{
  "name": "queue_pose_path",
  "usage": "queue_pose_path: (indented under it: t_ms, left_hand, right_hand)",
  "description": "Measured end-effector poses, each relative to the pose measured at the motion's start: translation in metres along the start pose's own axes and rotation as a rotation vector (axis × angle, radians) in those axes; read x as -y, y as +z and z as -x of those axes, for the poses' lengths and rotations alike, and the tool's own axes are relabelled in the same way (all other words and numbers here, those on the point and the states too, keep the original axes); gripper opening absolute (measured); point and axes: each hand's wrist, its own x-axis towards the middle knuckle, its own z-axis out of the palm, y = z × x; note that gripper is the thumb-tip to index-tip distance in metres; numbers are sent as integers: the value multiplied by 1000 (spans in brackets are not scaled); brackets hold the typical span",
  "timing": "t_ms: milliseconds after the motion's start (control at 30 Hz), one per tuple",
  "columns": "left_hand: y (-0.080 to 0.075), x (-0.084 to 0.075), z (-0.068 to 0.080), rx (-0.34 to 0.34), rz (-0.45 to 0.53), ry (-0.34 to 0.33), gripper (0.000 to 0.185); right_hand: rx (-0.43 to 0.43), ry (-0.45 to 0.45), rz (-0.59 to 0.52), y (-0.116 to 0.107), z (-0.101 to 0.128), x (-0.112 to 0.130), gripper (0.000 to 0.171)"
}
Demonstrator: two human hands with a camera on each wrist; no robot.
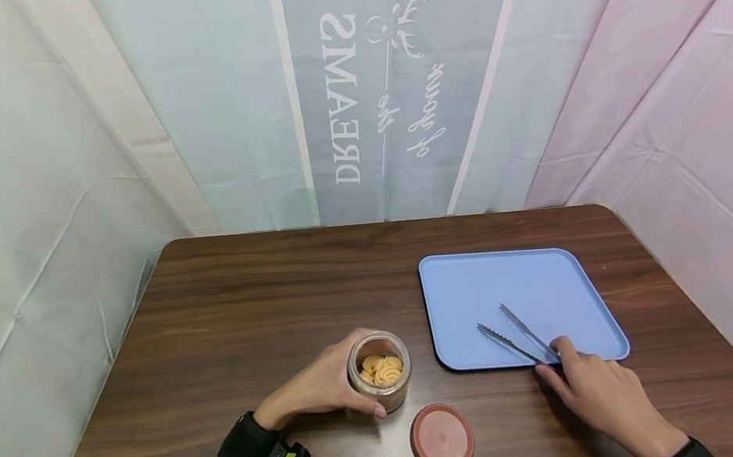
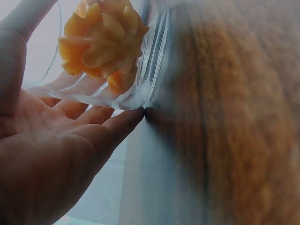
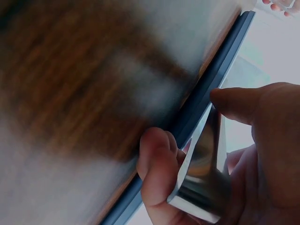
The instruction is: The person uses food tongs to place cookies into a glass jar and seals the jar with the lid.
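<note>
Right hand (image 1: 600, 391), lower right of frame, pinched the hinged end of the thin metal tongs (image 1: 516, 332), tips spread over the blue plastic tray (image 1: 558, 271). Left hand (image 1: 319, 387) wrapped the small clear glass jar of brittle piped cookies (image 1: 380, 371), lower centre. Tongs looked light, springy and slick: grip mid-arm.

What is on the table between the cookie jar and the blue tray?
Nothing sits right between the cookie jar and the blue tray: only bare brown table, as the head view shows. The round lid lies a bit nearer the person.
</note>
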Motion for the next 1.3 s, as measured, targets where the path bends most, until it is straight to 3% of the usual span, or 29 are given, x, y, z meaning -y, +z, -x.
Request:
queue_pose_path:
  t_ms: [700,1300]
  left_hand:
    - [1,3,1,-5,-12,18,92]
    - [1,1,1,-11,-27,8,93]
  right_hand:
    - [-88,-16,61,1,7,1,55]
    - [-42,13,53,-6,8,2,62]
